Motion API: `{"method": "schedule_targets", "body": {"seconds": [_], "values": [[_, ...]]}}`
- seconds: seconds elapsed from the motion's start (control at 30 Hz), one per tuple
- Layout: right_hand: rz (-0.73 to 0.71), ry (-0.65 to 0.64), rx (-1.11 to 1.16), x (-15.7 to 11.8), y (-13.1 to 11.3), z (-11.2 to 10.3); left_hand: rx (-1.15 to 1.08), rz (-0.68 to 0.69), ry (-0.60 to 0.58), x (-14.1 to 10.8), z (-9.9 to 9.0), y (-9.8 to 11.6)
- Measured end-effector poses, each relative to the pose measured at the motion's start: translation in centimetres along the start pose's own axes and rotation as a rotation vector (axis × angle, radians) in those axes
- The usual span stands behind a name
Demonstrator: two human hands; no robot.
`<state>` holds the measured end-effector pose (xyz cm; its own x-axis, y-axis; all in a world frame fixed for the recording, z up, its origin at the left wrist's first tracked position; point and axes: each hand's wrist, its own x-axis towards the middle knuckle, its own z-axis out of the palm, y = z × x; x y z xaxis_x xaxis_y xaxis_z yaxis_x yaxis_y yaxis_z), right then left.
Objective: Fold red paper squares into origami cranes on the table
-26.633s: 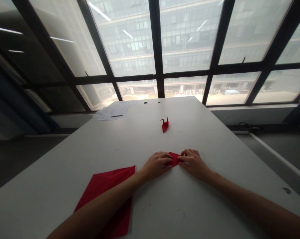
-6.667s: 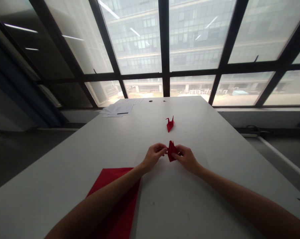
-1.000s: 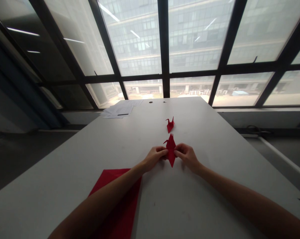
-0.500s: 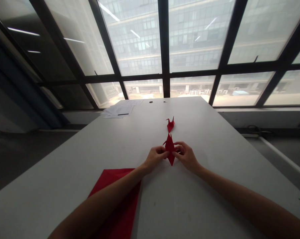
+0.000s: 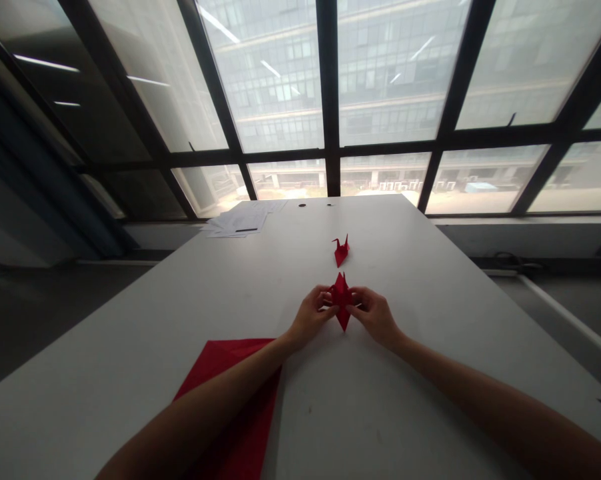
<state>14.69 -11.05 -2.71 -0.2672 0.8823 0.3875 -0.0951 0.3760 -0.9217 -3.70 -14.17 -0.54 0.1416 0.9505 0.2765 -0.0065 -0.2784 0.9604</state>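
Observation:
Between my two hands is a red folded paper crane (image 5: 342, 303), its wings spread toward and away from me. My left hand (image 5: 311, 312) pinches its left side, thumb on the near wing. On the other side, my right hand (image 5: 374, 312) grips it the same way, thumb and fingers closed on the paper. The fingertips behind the paper are partly hidden. Just beyond, a second red paper crane (image 5: 341, 253) stands on the white table (image 5: 430, 300), apart from my hands.
Red paper sheets (image 5: 230, 373) lie under my left forearm at the near left. Toward the far left edge are scattered white papers (image 5: 240, 217) with a dark pen-like strip (image 5: 246, 230) on them. Large windows (image 5: 280, 73) rise behind the table.
The held crane's wings have opened wider apart, and its middle now shows between them. My left fingers have shifted slightly up along its side. The far crane stays put.

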Motion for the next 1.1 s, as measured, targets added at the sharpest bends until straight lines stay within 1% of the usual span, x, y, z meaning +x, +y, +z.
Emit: {"method": "schedule_targets", "body": {"seconds": [0.1,0.23,0.3,0.4,0.5,0.63,0.87,0.97,1.1], "values": [[-0.012,0.028,-0.038,0.0,-0.2,0.0,0.093,0.026,-0.006,0.1,-0.1,-0.2],[-0.012,0.037,-0.099,-0.1,-0.6,0.0,0.197,0.014,0.063,0.1,-0.1,-0.2],[-0.031,0.045,-0.149,-0.1,-0.7,0.0,0.227,0.025,0.091,0.0,-0.1,-0.1],[-0.098,0.088,-0.221,-0.1,-0.8,-0.1,0.257,0.055,0.124,-0.1,0.0,0.1],[-0.128,0.094,-0.248,0.0,-0.7,-0.2,0.253,0.059,0.128,-0.1,0.0,0.2],[-0.036,0.043,-0.183,0.2,-0.9,-0.2,0.208,0.042,0.091,-0.1,0.1,0.2],[0.150,-0.015,0.065,0.1,-1.3,-0.2,0.167,0.022,0.092,-0.2,0.1,0.3],[0.168,-0.010,0.110,0.0,-1.4,-0.1,0.154,0.017,0.074,-0.3,0.1,0.2],[0.158,-0.019,0.100,-0.1,-1.5,0.0,0.141,0.015,0.063,-0.2,0.0,0.1]]}}
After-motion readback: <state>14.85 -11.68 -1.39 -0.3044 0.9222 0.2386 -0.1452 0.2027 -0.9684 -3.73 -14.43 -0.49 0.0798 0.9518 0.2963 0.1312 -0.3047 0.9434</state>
